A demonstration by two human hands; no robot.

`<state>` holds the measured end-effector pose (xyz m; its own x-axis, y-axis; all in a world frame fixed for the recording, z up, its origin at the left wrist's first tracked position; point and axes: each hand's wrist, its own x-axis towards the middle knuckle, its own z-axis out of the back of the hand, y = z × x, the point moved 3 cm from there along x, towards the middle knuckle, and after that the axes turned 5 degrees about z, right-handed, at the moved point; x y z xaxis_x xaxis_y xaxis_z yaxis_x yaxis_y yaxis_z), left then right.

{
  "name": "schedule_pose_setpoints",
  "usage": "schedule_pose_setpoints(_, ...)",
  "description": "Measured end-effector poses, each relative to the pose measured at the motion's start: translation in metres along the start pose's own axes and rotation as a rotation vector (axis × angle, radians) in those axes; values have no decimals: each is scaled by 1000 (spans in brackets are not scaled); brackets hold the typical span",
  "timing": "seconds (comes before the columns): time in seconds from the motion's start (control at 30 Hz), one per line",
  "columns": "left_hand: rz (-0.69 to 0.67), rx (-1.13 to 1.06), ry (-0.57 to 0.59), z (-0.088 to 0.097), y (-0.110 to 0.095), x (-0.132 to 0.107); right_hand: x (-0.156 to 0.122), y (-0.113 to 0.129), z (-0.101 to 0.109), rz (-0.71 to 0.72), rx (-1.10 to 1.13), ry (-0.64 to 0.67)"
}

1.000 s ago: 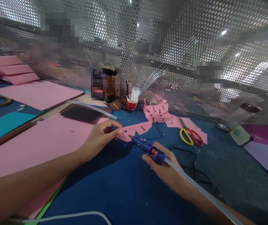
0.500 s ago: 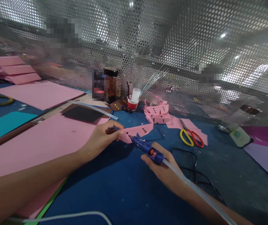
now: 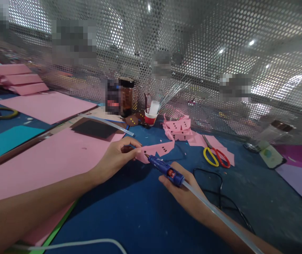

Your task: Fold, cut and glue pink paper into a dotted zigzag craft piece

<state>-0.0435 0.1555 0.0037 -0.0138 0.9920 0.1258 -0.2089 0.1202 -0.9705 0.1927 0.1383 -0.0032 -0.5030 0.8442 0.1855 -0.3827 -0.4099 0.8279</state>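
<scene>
Between thumb and fingers, my left hand (image 3: 123, 153) pinches the near end of a pink paper strip (image 3: 157, 149) marked with small black squares and notched along its lower edge. My right hand (image 3: 184, 190) is wrapped round a blue glue gun (image 3: 165, 169). A long clear glue stick (image 3: 211, 206) runs out of its back end along my forearm. The gun's nozzle is at the strip, close to a black square by my left fingertips; whether it touches the paper I cannot tell. Farther back, the strip leads toward a heap of folded pink strips (image 3: 178, 128).
Scissors (image 3: 214, 155) with yellow and red handles lie right of the strips, near a black cord (image 3: 221, 187). A red-and-white cup (image 3: 151, 118) holds glue sticks beside a dark-lidded jar (image 3: 127, 97). Pink sheets (image 3: 68, 155) cover the left; a perforated metal screen (image 3: 206, 42) stands behind.
The view has shifted very slightly. Both hands keep their holds, and the nozzle stays near the same black square on the strip.
</scene>
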Motion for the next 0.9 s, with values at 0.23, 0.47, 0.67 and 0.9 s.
schedule_pose_setpoints(0.23,-19,20,6,0,1,0,-1,-4,-2,-20,26,-21)
schedule_pose_setpoints(0.47,-10,29,15,0,-1,-1,0,-2,-2,-21,21,-31)
schedule_pose_setpoints(0.67,0,26,24,-1,-2,-1,0,-4,-2,-28,39,-44)
schedule_pose_setpoints(0.9,-4,22,28,-1,-2,-1,0,-4,-2,-29,36,-43)
